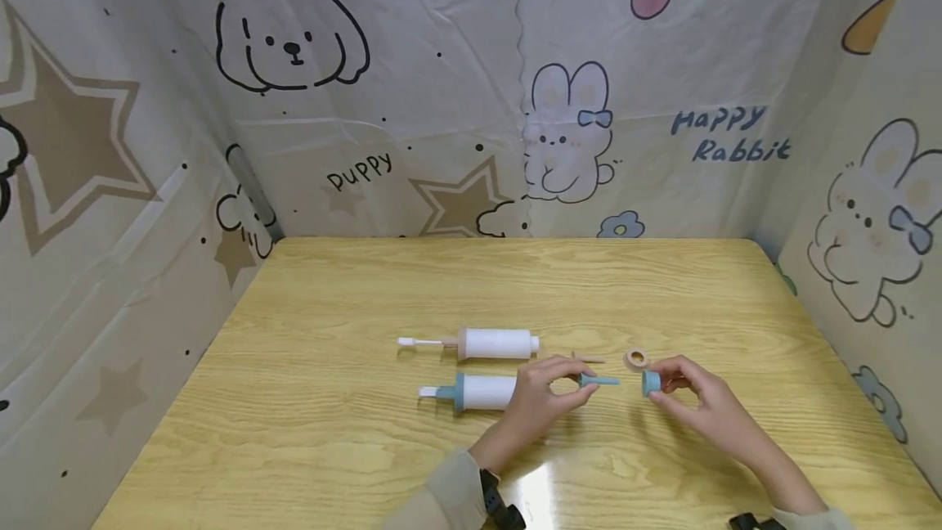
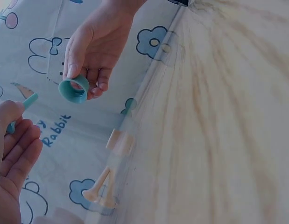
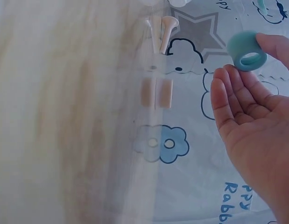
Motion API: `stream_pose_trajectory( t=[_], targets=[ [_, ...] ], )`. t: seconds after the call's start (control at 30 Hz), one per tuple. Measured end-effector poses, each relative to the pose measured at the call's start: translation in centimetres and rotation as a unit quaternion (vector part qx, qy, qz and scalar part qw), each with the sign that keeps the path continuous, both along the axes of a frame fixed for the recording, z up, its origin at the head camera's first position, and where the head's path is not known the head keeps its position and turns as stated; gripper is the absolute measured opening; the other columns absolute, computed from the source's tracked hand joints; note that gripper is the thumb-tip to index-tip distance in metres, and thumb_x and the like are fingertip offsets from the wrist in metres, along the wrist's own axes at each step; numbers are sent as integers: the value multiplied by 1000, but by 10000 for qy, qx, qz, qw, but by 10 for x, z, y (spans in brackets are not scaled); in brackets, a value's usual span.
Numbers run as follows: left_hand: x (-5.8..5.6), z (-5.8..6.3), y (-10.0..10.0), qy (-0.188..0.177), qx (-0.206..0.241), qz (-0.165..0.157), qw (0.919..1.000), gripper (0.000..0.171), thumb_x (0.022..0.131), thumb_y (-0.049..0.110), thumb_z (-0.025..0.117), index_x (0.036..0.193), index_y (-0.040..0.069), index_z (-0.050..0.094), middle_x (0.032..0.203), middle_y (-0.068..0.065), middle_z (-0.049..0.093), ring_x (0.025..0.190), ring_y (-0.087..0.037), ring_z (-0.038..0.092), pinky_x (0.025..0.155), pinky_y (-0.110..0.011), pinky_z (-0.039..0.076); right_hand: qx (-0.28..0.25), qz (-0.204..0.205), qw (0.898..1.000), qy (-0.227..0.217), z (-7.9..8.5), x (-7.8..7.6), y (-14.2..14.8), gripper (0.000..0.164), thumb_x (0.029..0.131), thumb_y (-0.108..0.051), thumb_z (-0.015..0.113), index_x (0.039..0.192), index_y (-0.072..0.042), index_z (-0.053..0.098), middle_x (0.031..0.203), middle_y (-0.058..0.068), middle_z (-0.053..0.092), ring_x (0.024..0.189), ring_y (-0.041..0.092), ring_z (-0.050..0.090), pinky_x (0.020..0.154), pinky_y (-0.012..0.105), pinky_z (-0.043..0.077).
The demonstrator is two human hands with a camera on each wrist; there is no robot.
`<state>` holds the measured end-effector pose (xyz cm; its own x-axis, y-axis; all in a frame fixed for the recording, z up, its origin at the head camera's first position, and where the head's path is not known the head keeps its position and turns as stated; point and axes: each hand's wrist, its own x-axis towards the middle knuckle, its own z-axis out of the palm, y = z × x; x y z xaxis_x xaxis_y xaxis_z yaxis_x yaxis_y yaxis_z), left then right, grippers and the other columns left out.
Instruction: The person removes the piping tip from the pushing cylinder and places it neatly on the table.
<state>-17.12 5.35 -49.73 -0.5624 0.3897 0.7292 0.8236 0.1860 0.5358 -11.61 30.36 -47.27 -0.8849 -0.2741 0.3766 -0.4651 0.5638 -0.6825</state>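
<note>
Between thumb and fingers my left hand (image 1: 540, 395) pinches a small teal peg with a flared end (image 1: 605, 381), its thin end pointing right. My right hand (image 1: 702, 403) holds a teal ring-shaped cap (image 1: 651, 384) by its edge, a short gap from the peg. In the left wrist view the cap's hollow (image 2: 73, 91) is visible. A white cylinder with a teal collar (image 1: 482, 393) lies partly behind the left hand. Above it lies a white cylinder with a beige collar (image 1: 496, 343) and a thin white-tipped rod.
A beige ring (image 1: 628, 360) stands just beyond the right hand. Near it lies a beige peg (image 1: 590, 360), partly hidden by the left hand in the head view. Printed cloth (image 1: 456, 88) walls the wooden table (image 1: 331, 464) at the back and sides.
</note>
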Motion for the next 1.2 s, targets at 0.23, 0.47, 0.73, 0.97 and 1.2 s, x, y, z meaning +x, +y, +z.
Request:
stream_pose_trajectory(
  t=[0.23,0.47,0.73,0.97,1.2],
  targets=[
    [1,-1,2,-150,-19,-17,9999,12,81,9,78,92,7,73,89,-6,77,77,-11,72,79,-8,53,51,-77,9999,-108,-2,-1,3,30,85,2,71,110,-10,60,93,-10,62,84,-4,59,73,16,53],
    [2,0,2,-327,-3,-127,9994,11,82,8,78,92,6,73,88,-7,76,77,-13,72,82,-10,54,166,45,9996,-234,-7,-6,6,31,81,3,74,106,-6,58,92,-5,60,81,-2,56,71,17,52],
    [4,1,4,-508,-4,-275,9983,10,82,7,77,91,4,73,88,-8,76,75,-13,72,89,-14,55,645,216,9968,-410,-10,-15,12,33,79,3,76,101,-2,52,89,-2,54,75,2,49,61,19,46],
    [4,0,7,-607,-139,-355,9974,10,82,7,77,91,4,72,85,-8,75,76,-12,71,95,-21,54,942,361,9887,-1108,-12,-19,17,31,83,-6,76,101,0,51,86,1,52,74,0,45,58,17,43],
    [7,-1,9,-992,-590,-426,9924,9,85,8,74,93,4,71,86,-7,73,76,-13,67,76,-5,52,1099,508,9813,-1496,-12,-21,17,31,85,-14,75,101,-1,52,85,2,52,73,-1,43,58,17,41]
  ],
)
